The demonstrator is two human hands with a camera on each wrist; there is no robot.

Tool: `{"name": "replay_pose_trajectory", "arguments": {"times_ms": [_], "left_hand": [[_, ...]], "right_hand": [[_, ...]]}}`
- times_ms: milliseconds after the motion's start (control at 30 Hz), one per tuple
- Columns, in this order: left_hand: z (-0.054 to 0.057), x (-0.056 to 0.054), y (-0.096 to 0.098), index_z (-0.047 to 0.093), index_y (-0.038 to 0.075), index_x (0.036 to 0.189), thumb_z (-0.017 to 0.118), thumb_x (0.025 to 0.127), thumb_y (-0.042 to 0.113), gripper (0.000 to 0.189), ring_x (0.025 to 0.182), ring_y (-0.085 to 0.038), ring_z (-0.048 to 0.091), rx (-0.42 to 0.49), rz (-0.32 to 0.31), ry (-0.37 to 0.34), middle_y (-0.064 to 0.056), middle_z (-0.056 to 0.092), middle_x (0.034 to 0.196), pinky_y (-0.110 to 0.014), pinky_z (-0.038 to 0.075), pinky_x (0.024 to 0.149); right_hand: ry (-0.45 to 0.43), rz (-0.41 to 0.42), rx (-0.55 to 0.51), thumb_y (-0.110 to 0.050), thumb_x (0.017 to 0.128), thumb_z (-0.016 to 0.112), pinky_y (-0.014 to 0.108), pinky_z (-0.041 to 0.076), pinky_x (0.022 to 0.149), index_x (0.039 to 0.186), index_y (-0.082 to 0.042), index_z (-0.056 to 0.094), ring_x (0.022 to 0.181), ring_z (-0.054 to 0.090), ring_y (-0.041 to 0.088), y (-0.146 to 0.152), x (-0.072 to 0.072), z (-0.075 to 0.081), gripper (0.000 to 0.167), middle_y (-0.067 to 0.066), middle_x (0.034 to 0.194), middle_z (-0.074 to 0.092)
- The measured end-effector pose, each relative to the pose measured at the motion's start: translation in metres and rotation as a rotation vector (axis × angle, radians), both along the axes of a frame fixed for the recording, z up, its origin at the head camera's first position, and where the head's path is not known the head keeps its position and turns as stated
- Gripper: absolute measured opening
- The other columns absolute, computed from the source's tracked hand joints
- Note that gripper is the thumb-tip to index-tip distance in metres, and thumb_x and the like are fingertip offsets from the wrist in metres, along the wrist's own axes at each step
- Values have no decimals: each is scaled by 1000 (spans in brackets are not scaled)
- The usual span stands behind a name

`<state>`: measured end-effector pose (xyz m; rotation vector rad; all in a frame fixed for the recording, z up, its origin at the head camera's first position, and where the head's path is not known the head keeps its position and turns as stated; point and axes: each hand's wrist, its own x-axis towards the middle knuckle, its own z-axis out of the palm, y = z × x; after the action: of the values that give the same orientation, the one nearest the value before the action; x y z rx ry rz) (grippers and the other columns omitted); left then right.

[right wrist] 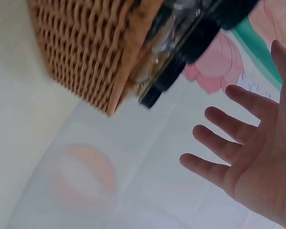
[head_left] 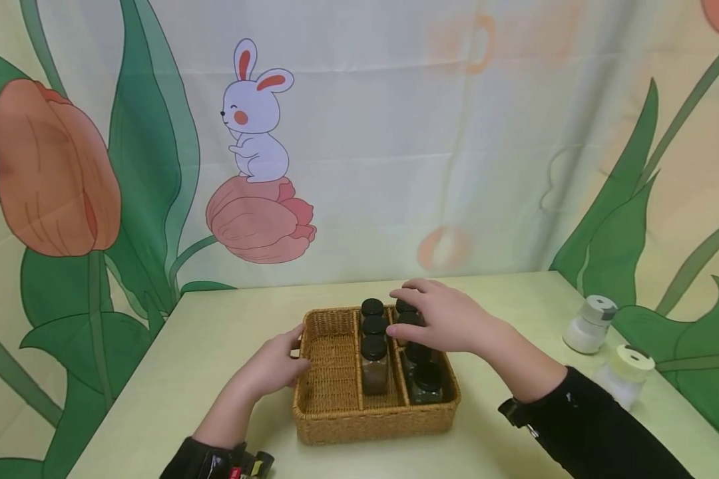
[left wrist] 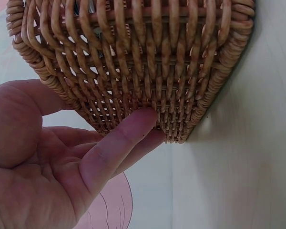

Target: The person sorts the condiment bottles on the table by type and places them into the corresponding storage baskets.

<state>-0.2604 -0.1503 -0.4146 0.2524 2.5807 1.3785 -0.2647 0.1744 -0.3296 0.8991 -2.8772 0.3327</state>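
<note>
A rectangular wicker basket point(head_left: 329, 426) with dividers stands on the table. Its left compartment holds nothing. Three glass jars with black lids point(head_left: 374, 376) line up in the middle compartment, and several more black-lidded jars point(head_left: 427, 391) fill the right side. My left hand point(head_left: 275, 364) grips the basket's left end, thumb over the rim and fingers against the outer wicker wall, as the left wrist view shows. Over the right-hand jars hovers my right hand point(head_left: 446, 319), fingers spread and holding nothing. In the right wrist view its fingers point(right wrist: 219, 140) are apart from the jar lids.
Two white-bodied bottles point(head_left: 588, 327) point(head_left: 626, 376) stand at the table's right side, one partly behind the right sleeve. A printed cloth point(head_left: 365, 166) with tulips and a rabbit hangs behind the table point(head_left: 216, 346).
</note>
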Motion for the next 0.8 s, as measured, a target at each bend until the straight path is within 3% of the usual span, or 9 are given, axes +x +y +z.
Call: {"name": "replay_pose_trajectory", "arguments": {"times_ms": [367, 567, 800], "left_hand": [[2, 0, 2, 26, 3, 161, 64, 91, 1, 80, 98, -27, 69, -2, 6, 10, -35, 45, 147, -38, 62, 66], [2, 0, 2, 26, 2, 161, 65, 91, 1, 80, 99, -29, 69, -3, 3, 16, -35, 45, 147, -39, 62, 67], [-2, 0, 1, 25, 1, 161, 65, 92, 1, 80, 96, -28, 70, -5, 3, 12, -36, 44, 147, -39, 62, 66]], "right_hand": [[-26, -91, -46, -70, 92, 57, 59, 37, 111, 152, -11, 50, 141, 40, 41, 50, 5, 9, 84, 19, 155, 43], [-32, -135, -53, -75, 91, 52, 62, 35, 110, 153, -9, 47, 141, 37, 45, 77, 8, 9, 91, 23, 156, 41], [-49, -181, -36, -69, 88, 64, 66, 39, 106, 151, -4, 47, 137, 40, 50, 107, 20, 10, 92, 29, 153, 41]]}}
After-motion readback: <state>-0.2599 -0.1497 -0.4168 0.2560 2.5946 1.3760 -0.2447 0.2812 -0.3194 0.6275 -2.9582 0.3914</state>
